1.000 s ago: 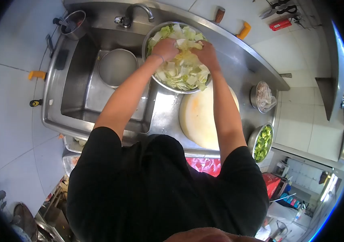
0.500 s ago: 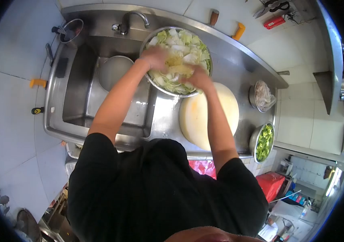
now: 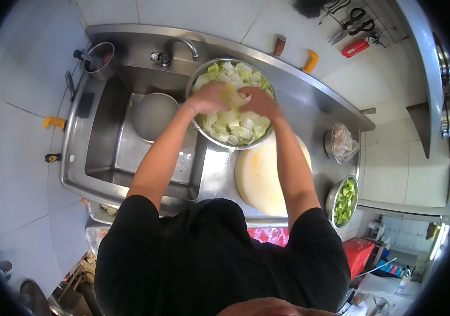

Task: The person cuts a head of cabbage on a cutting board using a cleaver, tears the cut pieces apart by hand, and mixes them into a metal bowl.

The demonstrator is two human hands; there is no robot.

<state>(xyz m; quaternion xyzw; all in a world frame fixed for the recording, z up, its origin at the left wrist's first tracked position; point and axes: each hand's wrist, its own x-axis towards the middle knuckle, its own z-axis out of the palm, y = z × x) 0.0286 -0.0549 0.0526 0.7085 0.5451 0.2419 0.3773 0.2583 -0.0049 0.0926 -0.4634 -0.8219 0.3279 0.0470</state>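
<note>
A large steel bowl (image 3: 190, 122) is heaped with chopped napa cabbage (image 3: 235, 129), pale green and white. Both of my hands are in the upper part of the heap, facing each other. My left hand (image 3: 210, 98) is closed round some yellowish leaf pieces at the bowl's left; its fingertips are blurred. Opposite it, my right hand (image 3: 260, 101) curls its fingers in on cabbage pieces at the right. Loose pieces show between the two hands. Beneath the bowl's lower right edge lies a thick round chopping block (image 3: 267, 179).
Left of the bowl is a steel sink (image 3: 182, 181) with a round pan (image 3: 155, 117) in it and a faucet (image 3: 185, 45) behind. At the counter's right stand a bowl of green vegetable pieces (image 3: 345, 203) and a bowl with a plastic bag (image 3: 342, 143). Scissors (image 3: 354, 25) hang on the wall.
My hands have come closer together over the cabbage and the heap has been turned over. The whole scene sits lower in the picture as the head camera tilts.
</note>
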